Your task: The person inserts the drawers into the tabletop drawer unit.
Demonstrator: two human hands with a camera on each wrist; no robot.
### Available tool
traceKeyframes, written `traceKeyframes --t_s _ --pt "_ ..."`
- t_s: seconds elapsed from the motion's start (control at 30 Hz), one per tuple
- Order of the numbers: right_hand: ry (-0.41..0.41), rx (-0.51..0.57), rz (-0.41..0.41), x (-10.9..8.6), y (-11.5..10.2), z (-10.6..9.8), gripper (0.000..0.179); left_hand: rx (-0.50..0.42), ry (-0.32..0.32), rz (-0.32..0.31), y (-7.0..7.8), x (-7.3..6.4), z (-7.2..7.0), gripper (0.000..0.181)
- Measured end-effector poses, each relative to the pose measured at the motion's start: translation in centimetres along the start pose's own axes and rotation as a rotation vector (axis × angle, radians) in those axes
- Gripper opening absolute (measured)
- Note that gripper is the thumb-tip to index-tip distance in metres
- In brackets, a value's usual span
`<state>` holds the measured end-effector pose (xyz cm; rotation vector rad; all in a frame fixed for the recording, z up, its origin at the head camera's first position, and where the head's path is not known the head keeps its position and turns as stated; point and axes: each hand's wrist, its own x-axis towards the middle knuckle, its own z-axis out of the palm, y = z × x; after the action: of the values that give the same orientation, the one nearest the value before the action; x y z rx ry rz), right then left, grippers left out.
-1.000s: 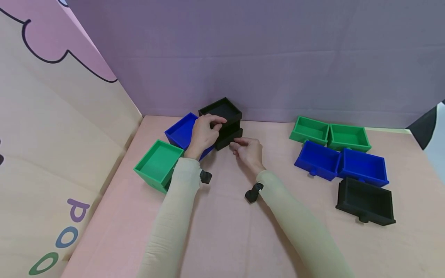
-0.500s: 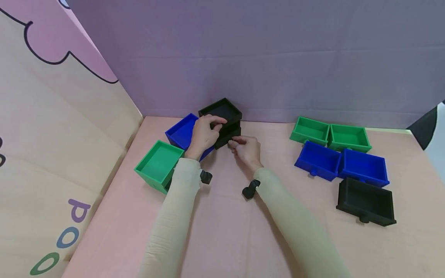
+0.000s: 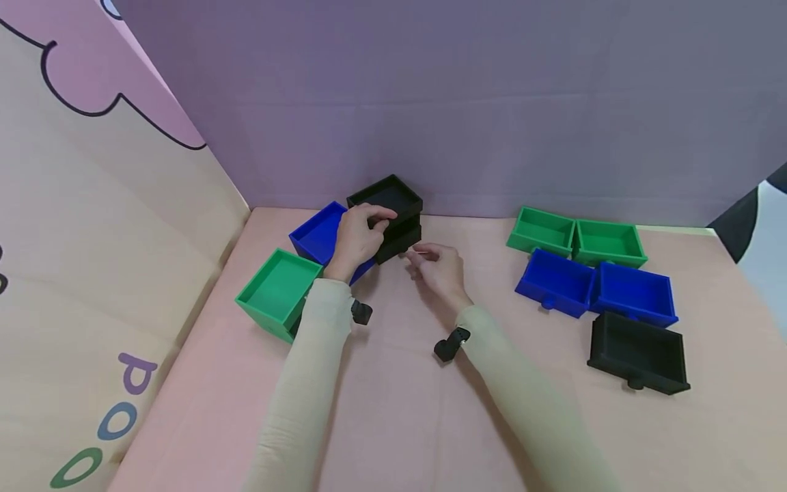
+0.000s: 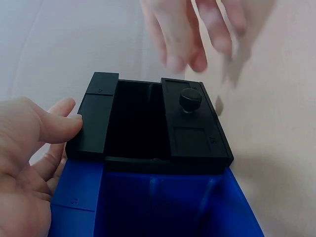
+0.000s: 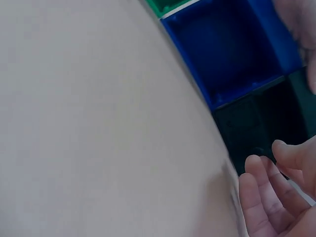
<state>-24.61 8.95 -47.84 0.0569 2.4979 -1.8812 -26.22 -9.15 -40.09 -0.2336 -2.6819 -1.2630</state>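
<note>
Black plastic makes up the small two-tier cabinet with a tray-like top (image 3: 396, 198), which stands on the pink cloth-covered table (image 3: 393, 410) near the grey-purple back panel (image 3: 492, 137). Its upper slot (image 4: 138, 118) is bare, while the lower one holds a black rectangular drawer (image 4: 195, 140) with a round black knob (image 4: 190, 99), its front looking flush or nearly so. The left hand (image 3: 358, 236) pinches the front wall of the tray top, thumb outside; the right hand (image 3: 440, 271) holds nothing, its fingers loosely bent and just off the knob. The steadying grip is high and the drawer sits low, so a firm push there could tip the cabinet or skid it over the loose-looking cloth. A push off to one side could skew the drawer and jam it. Fingers catching the knob might drag the drawer out again. The open-topped blue plastic cabinet (image 3: 320, 234) stands beside the black one, and the green plastic cabinet (image 3: 279, 283) lies close to the left sleeve (image 3: 307, 383); a sideways elbow could shift either. The loose black knobbed drawer (image 3: 639, 352) lies well apart, beyond the right arm, where a careless sweep might knock it.
</note>
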Motion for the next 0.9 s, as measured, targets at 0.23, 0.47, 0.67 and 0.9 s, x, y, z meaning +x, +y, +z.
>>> traceKeyframes --t_s 0.23,0.47,0.67,0.9 --pt "-0.004 0.022 -0.009 -2.5 -1.1 -2.7 0.037 -0.012 -0.002 -0.003 0.1 0.1 0.0 0.024" --pt "-0.03 -0.043 -0.028 -4.9 -1.0 -5.3 0.042 -0.017 0.01 -0.004 0.0 0.0 0.0 0.024" --pt "-0.032 -0.06 -0.004 -7.4 -0.4 -7.9 0.047 -0.018 -0.019 -0.001 -0.1 0.0 0.1 0.024" --pt "-0.02 -0.064 0.025 -10.5 -0.1 -10.4 0.048 -0.002 -0.004 -0.001 0.0 -0.1 0.0 0.023"
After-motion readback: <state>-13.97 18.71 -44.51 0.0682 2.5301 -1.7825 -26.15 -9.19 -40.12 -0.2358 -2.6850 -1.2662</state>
